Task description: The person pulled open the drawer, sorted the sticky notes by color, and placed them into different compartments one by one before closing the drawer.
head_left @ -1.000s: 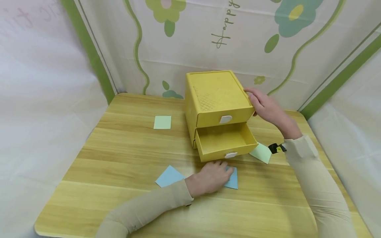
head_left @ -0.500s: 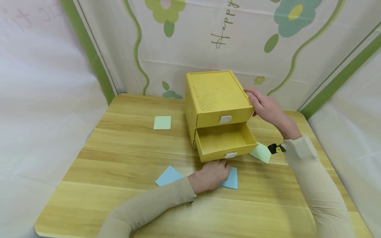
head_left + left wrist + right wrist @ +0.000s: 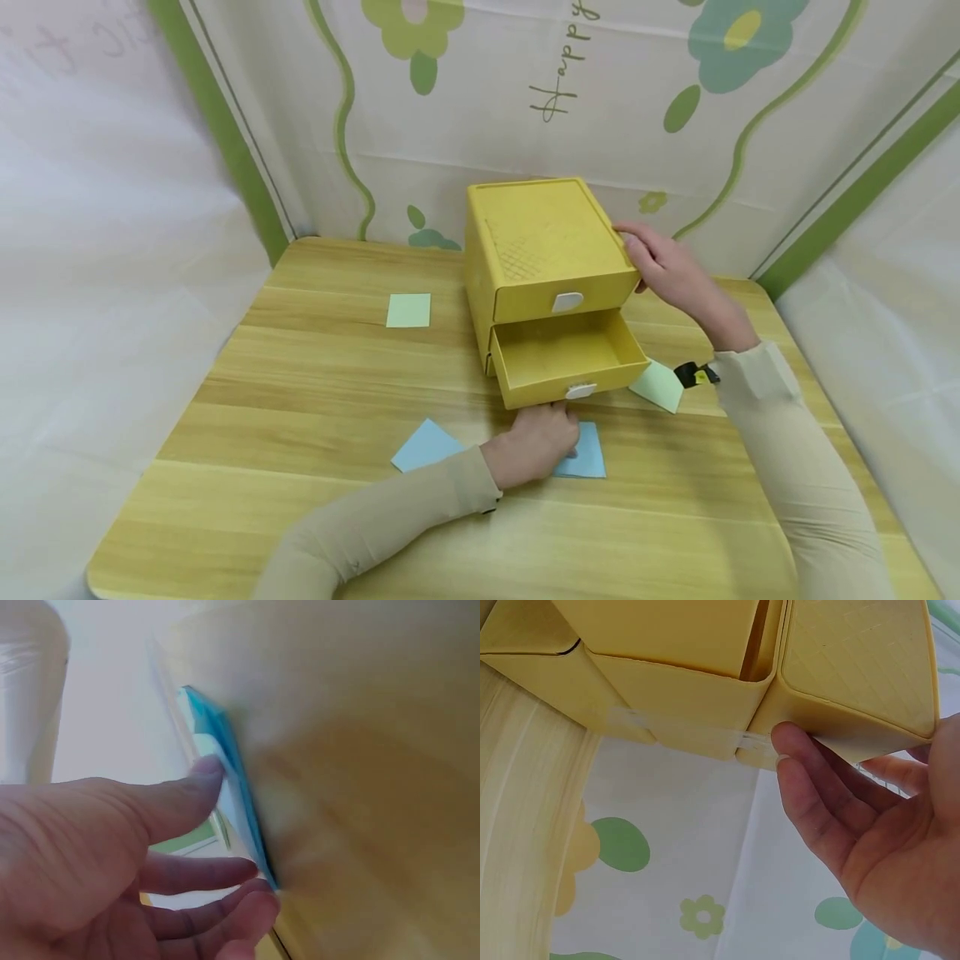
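A yellow drawer box (image 3: pixel 551 229) stands at the back of the table, its middle drawer (image 3: pixel 540 390) pulled out with nothing visible inside. My right hand (image 3: pixel 667 271) grips the box's upper right edge; in the right wrist view its fingertips touch the box's side. Below the pulled-out drawer, my left hand (image 3: pixel 534 446) has curled fingers at a blue sticky note (image 3: pixel 591 454). The left wrist view shows the thumb against the note's face (image 3: pixel 240 799) and fingertips by its lower edge. The hand hides part of that note. Beside the left forearm lies another blue sticky note (image 3: pixel 426 446).
One pale green sticky note (image 3: pixel 408 310) lies left of the box. Another green note (image 3: pixel 660 387) sits partly under the drawer's right side. A printed curtain (image 3: pixel 480 125) hangs behind the wooden table (image 3: pixel 300 400).
My left hand has shifted slightly right, its fingers curling in further at the blue note. That note has moved a little to the right. The right hand stays on the box.
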### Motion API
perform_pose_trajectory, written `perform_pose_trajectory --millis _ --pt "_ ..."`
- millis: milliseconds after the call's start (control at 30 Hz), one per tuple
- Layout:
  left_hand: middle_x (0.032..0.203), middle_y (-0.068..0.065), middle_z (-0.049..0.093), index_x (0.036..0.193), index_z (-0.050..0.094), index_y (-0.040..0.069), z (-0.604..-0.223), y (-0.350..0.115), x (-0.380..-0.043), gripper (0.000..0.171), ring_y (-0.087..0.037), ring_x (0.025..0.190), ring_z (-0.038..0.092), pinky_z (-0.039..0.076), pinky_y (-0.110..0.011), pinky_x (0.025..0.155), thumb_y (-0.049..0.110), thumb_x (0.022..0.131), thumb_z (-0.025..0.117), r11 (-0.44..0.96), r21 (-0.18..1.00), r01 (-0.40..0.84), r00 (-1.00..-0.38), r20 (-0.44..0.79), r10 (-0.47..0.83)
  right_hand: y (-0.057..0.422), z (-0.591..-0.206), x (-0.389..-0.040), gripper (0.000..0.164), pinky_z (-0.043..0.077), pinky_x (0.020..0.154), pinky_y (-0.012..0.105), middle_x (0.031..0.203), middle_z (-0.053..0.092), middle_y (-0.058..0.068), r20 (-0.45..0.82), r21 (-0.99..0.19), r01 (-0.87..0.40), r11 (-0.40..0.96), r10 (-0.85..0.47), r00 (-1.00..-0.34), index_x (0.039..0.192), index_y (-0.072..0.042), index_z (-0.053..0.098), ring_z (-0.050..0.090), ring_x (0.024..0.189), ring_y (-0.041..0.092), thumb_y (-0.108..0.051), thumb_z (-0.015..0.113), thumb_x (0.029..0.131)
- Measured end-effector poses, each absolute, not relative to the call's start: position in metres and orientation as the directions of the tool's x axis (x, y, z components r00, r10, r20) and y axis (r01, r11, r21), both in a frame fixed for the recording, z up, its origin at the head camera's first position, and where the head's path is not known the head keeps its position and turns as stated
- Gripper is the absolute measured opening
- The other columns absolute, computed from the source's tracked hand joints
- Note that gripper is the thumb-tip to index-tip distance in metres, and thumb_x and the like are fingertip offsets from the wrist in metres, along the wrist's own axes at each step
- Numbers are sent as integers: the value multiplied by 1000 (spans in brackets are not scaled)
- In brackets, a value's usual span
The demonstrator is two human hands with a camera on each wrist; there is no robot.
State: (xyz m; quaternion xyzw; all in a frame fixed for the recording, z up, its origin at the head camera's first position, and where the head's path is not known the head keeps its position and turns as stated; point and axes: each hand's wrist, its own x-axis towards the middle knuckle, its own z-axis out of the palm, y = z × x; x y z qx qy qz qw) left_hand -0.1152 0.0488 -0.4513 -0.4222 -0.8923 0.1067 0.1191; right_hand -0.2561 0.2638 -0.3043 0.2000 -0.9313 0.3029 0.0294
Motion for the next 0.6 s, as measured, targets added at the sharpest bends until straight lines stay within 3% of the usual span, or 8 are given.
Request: perform_pose_trajectory --millis 367,600 --pt "78 6 62 85 63 18 -444 58 -118 38 -4 66 54 44 -21 46 55 90 61 657 -229 718 -683 -47 729 264 -304 -254 48 54 60 29 107 65 13 167 -559 -380 737 -348 -922 148 -24 42 64 73 32 -44 33 105" --pt "83 5 62 96 62 16 -446 56 -119 43 -6 66 57 43 -21 43 59 88 62 703 -166 692 -716 -35 697 265 -303 -254 49 53 60 29 108 64 15 164 -559 -374 740 -344 -925 149 -22 41 63 72 27 -43 31 105"
